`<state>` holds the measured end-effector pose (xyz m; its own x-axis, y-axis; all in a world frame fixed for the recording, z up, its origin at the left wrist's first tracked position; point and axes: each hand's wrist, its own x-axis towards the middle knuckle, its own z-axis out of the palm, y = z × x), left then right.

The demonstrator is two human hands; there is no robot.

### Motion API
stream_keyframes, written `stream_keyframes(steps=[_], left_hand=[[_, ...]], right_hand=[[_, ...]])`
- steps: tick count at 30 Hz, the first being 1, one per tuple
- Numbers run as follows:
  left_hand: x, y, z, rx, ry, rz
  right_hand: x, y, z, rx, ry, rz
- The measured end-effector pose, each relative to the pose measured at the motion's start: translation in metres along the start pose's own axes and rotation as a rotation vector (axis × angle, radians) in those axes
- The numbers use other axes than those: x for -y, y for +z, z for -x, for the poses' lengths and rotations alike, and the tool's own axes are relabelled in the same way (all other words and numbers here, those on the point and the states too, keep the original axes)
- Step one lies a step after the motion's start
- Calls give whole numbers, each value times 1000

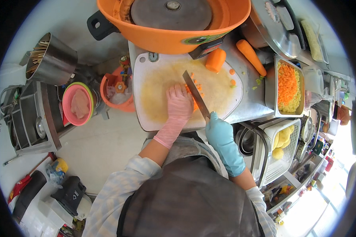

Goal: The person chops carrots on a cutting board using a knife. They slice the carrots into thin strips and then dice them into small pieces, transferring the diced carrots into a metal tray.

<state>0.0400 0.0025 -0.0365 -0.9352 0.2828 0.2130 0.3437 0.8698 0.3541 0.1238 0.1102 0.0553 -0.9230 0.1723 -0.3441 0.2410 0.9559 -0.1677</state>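
Note:
My left hand, in a thin pink glove, presses down on carrot held against the cutting board. Its fingertips sit close to the blade, and much of the piece is hidden by hand and knife. In a blue glove, my right hand grips the handle of a kitchen knife, whose blade slants across the carrot. Small cut carrot bits lie along the blade's far side. A thick carrot chunk rests near the board's back edge, with two thin carrot slices to its right.
Behind the board stands a large orange tub. A peeled carrot lies on the metal counter. At right are a steel pan of diced carrot and yellow bits, and a white basket of potatoes. A pink bowl holds raw meat at left.

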Motion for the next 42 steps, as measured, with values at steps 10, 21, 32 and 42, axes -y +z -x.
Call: stream_keyframes(steps=[10,21,32,42], left_hand=[[-1,-6,-4,-3,1,44],[8,-27,-5,85,-40,8],[11,-3,9,-29,-15,100],[10,-2,10,-8,-53,130]], right_hand=[[-3,41,-17,-286,-39,-84],[6,3,6,-180,-4,-104],[6,18,-9,-6,13,-70],[1,31,-7,-184,-30,-96]])
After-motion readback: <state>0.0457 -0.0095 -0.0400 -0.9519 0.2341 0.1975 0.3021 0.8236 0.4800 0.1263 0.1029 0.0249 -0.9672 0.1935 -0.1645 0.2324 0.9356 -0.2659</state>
